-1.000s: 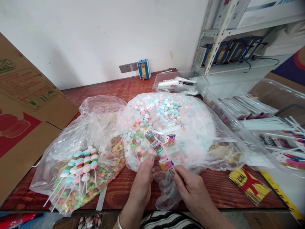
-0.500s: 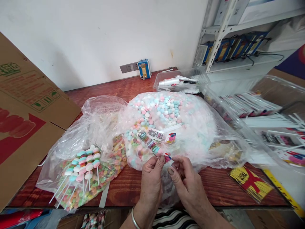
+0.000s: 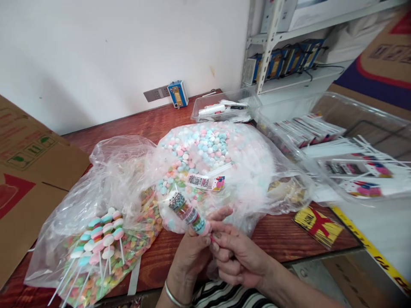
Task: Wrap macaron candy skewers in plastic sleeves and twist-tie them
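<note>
In my left hand is a narrow printed candy packet, tilted up and to the left, with the fingers closed around its lower end. My right hand is closed beside it, thumb and fingers pinching at that same lower end. What exactly is pinched there is mostly hidden. Just beyond the packet, a flat printed wrapper lies on a large clear bag of pastel candies. To the left, several candy skewers on white sticks rest on a bag of gummy rings.
A cardboard box stands at the left edge. On the right is a clear bin of printed wrappers and white sticks. A yellow packet of twist ties lies near the table's front edge. A small clear tray sits behind the candy bag.
The view has swung right, so the scene sits further left. My hands have drawn together, the right one now closed at the packet's lower end. The packet looks fuller and more upright.
</note>
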Available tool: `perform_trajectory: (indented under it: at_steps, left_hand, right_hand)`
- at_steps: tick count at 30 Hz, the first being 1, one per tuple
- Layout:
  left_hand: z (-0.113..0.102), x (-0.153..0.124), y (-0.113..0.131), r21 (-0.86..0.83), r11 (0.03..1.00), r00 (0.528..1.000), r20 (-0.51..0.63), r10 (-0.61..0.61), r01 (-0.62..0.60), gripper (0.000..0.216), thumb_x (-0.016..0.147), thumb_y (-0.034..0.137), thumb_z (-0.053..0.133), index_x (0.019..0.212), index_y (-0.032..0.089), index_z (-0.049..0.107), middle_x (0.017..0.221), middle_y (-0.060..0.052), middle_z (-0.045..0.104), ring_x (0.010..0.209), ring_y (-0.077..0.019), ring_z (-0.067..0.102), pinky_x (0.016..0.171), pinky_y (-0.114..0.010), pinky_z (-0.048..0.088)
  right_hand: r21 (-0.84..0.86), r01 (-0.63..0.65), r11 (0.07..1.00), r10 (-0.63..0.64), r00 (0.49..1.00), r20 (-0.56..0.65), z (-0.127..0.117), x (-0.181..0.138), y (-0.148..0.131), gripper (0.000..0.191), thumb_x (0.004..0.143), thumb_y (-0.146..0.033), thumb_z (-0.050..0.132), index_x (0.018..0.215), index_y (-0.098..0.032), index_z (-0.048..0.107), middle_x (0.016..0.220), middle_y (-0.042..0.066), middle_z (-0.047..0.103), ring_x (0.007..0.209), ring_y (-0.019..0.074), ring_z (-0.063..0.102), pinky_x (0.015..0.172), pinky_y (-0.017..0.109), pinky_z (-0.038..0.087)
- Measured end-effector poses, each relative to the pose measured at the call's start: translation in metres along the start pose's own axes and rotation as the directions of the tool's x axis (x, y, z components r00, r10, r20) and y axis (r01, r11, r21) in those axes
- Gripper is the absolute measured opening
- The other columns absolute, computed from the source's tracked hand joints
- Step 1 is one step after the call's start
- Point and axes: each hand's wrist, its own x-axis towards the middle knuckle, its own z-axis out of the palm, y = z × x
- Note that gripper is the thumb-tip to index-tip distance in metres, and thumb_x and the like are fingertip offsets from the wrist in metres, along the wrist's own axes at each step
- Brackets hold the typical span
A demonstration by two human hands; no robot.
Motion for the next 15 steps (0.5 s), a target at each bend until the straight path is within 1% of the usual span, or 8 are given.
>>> perform_trajectory:
  at_steps: [2, 4, 6, 8, 10, 12, 13, 15]
  left_hand:
    - [-0.003, -0.002, 0.001, 0.086, 0.996, 0.999, 0.014, 0.037, -0.038, 0.029, 0.059, 0.047, 0.084, 0.069, 0.021, 0.076, 0.106, -0.012, 0.072, 0.111, -0.0337, 0.060, 0.097, -0.048, 0.046]
    - [-0.003, -0.002, 0.000, 0.134, 0.982, 0.990, -0.039, 0.137, -0.131, 0.029, 0.059, 0.046, 0.084, 0.054, 0.021, 0.070, 0.085, -0.010, 0.071, 0.108, -0.0329, 0.060, 0.094, -0.047, 0.048]
    - [-0.001, -0.001, 0.000, 0.129, 0.982, 0.980, -0.126, 0.156, -0.140, 0.025, 0.061, 0.043, 0.083, 0.057, 0.022, 0.071, 0.076, -0.007, 0.069, 0.096, -0.0289, 0.064, 0.089, -0.044, 0.051]
    - [-0.002, 0.001, 0.003, 0.110, 0.983, 0.962, -0.219, 0.165, -0.144, 0.019, 0.063, 0.038, 0.084, 0.065, 0.022, 0.074, 0.075, -0.005, 0.070, 0.084, -0.0236, 0.066, 0.084, -0.041, 0.054]
    - [-0.003, 0.002, 0.008, 0.100, 0.967, 0.927, -0.278, 0.254, -0.235, 0.016, 0.061, 0.033, 0.086, 0.069, 0.023, 0.075, 0.074, -0.001, 0.070, 0.079, -0.0191, 0.066, 0.084, -0.038, 0.056]
    - [-0.002, 0.002, 0.010, 0.082, 0.947, 0.908, -0.270, 0.320, -0.310, 0.015, 0.061, 0.030, 0.086, 0.067, 0.024, 0.074, 0.071, 0.002, 0.069, 0.077, -0.0165, 0.066, 0.083, -0.035, 0.056]
    - [-0.001, 0.002, 0.009, 0.065, 0.954, 0.924, -0.238, 0.299, -0.292, 0.015, 0.062, 0.030, 0.086, 0.065, 0.023, 0.073, 0.070, 0.001, 0.069, 0.077, -0.0165, 0.066, 0.083, -0.035, 0.057]
    - [0.007, 0.001, 0.000, 0.036, 0.991, 0.984, -0.114, 0.135, -0.131, 0.018, 0.064, 0.031, 0.084, 0.061, 0.019, 0.071, 0.076, -0.003, 0.071, 0.080, -0.0196, 0.067, 0.081, -0.036, 0.057]
  right_hand:
    - [0.028, -0.084, 0.996, 0.082, 0.994, 0.077, 0.000, 0.001, 0.000, 0.034, 0.081, -0.046, 0.072, 0.085, -0.023, 0.048, 0.048, -0.016, 0.035, 0.027, 0.0007, 0.009, 0.025, 0.013, 0.018]
    - [0.033, -0.083, 0.996, 0.080, 0.992, 0.096, -0.001, 0.003, 0.000, 0.035, 0.080, -0.047, 0.072, 0.083, -0.023, 0.047, 0.049, -0.015, 0.035, 0.028, 0.0014, 0.011, 0.027, 0.013, 0.021]
    - [-0.034, -0.015, 0.999, 0.015, 1.000, 0.019, 0.000, 0.004, -0.001, 0.036, 0.082, -0.051, 0.068, 0.081, -0.023, 0.045, 0.048, -0.015, 0.033, 0.030, 0.0027, 0.016, 0.031, 0.014, 0.024]
    - [-0.294, 0.079, 0.953, -0.122, 0.984, -0.133, -0.001, -0.001, -0.004, 0.034, 0.088, -0.051, 0.059, 0.078, -0.022, 0.046, 0.051, -0.012, 0.037, 0.035, 0.0043, 0.028, 0.037, 0.016, 0.028]
    - [-0.693, 0.092, 0.715, -0.345, 0.909, -0.235, -0.005, -0.017, -0.008, 0.030, 0.093, -0.041, 0.052, 0.072, -0.019, 0.049, 0.057, -0.008, 0.044, 0.047, 0.0064, 0.040, 0.046, 0.018, 0.030]
    - [-0.945, -0.054, 0.322, -0.514, 0.829, -0.223, -0.014, -0.043, -0.011, 0.032, 0.093, -0.029, 0.050, 0.063, -0.017, 0.048, 0.060, -0.006, 0.047, 0.056, 0.0081, 0.044, 0.051, 0.019, 0.030]
    - [-0.972, -0.169, 0.161, -0.542, 0.809, -0.230, -0.020, -0.057, -0.013, 0.034, 0.093, -0.025, 0.049, 0.061, -0.017, 0.048, 0.058, -0.006, 0.048, 0.056, 0.0086, 0.045, 0.052, 0.020, 0.030]
    - [-0.895, -0.437, -0.091, -0.601, 0.741, -0.300, -0.035, -0.083, -0.018, 0.035, 0.093, -0.022, 0.049, 0.059, -0.017, 0.052, 0.056, -0.004, 0.053, 0.054, 0.0096, 0.048, 0.052, 0.021, 0.030]
